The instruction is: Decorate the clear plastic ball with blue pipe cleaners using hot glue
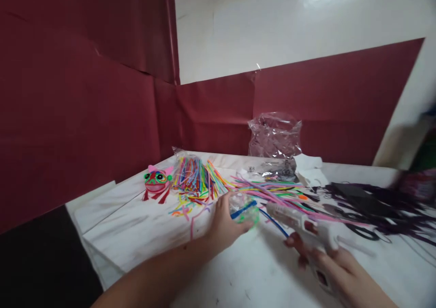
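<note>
My left hand (pixel 225 226) is closed around a clear, rounded plastic piece (pixel 243 210) with a blue strip across it and bright green at its edge. In my right hand (pixel 337 267) is a white glue gun (pixel 296 219), its nozzle pointing left toward the clear piece. A blue pipe cleaner (pixel 274 221) runs from near the clear piece to the fingers of my right hand, which seem to pinch its end. The nozzle and the clear piece look apart. Motion blurs the right hand and the glue gun.
A colourful mask-like craft figure (pixel 156 183) sits at the left. Behind lie a bag of short pipe cleaners (pixel 190 174), long pipe cleaners (pixel 262 187) and a crumpled clear plastic bag (pixel 275 135). Black scissors (pixel 363 231) and dark strands (pixel 384 208) cover the white table's (pixel 235 271) right.
</note>
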Demonstrator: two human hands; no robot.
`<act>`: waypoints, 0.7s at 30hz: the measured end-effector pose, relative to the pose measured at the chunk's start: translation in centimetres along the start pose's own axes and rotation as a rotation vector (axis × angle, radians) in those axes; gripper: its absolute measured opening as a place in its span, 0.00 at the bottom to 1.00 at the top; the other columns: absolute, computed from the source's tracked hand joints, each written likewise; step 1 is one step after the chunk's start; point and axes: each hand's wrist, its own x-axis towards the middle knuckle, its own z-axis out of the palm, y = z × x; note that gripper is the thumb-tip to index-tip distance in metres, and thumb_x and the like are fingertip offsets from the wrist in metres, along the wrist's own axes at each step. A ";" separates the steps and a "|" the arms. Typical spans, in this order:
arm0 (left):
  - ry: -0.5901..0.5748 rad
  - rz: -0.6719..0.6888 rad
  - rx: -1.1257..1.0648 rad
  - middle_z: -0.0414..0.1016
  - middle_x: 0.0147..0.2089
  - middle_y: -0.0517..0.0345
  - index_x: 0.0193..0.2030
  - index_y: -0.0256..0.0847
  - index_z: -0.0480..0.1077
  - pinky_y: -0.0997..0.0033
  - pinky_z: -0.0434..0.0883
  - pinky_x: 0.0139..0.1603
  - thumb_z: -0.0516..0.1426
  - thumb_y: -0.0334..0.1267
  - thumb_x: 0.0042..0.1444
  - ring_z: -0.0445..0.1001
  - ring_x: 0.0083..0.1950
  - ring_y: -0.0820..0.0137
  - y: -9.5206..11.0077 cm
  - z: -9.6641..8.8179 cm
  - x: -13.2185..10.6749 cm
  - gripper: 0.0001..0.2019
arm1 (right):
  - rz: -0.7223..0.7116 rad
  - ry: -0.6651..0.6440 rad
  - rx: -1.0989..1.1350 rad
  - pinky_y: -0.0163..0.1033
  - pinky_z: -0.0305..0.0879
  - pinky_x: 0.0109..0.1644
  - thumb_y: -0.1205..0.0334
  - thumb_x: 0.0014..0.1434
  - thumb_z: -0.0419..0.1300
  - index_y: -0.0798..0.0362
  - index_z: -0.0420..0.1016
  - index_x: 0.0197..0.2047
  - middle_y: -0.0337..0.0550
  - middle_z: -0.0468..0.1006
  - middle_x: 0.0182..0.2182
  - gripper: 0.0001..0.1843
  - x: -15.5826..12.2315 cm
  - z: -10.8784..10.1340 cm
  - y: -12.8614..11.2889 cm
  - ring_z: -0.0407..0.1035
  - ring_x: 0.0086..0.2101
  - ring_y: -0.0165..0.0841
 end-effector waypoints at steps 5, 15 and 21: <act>0.005 0.017 0.045 0.63 0.56 0.47 0.58 0.41 0.59 0.52 0.61 0.60 0.67 0.35 0.35 0.63 0.59 0.55 -0.9 0.6 0.2 0.40 | -0.121 -0.084 -0.060 0.36 0.74 0.37 0.53 0.60 0.53 0.51 0.77 0.42 0.46 0.82 0.33 0.16 -2.3 0.9 -0.7 0.76 0.32 0.37; -0.081 0.066 0.141 0.61 0.57 0.46 0.59 0.41 0.57 0.48 0.60 0.61 0.66 0.39 0.38 0.61 0.61 0.54 -0.8 0.1 0.0 0.39 | -0.224 -0.081 -0.076 0.33 0.70 0.32 0.64 0.57 0.53 0.50 0.68 0.36 0.41 0.76 0.27 0.04 -2.9 1.9 -1.4 0.72 0.27 0.33; -0.083 0.125 0.200 0.60 0.58 0.44 0.59 0.40 0.56 0.49 0.61 0.62 0.64 0.35 0.36 0.61 0.61 0.52 -0.3 0.5 -0.4 0.40 | -0.306 -0.025 -0.118 0.36 0.70 0.33 0.66 0.56 0.51 0.50 0.69 0.38 0.44 0.76 0.29 0.07 -3.2 2.5 -1.7 0.73 0.28 0.35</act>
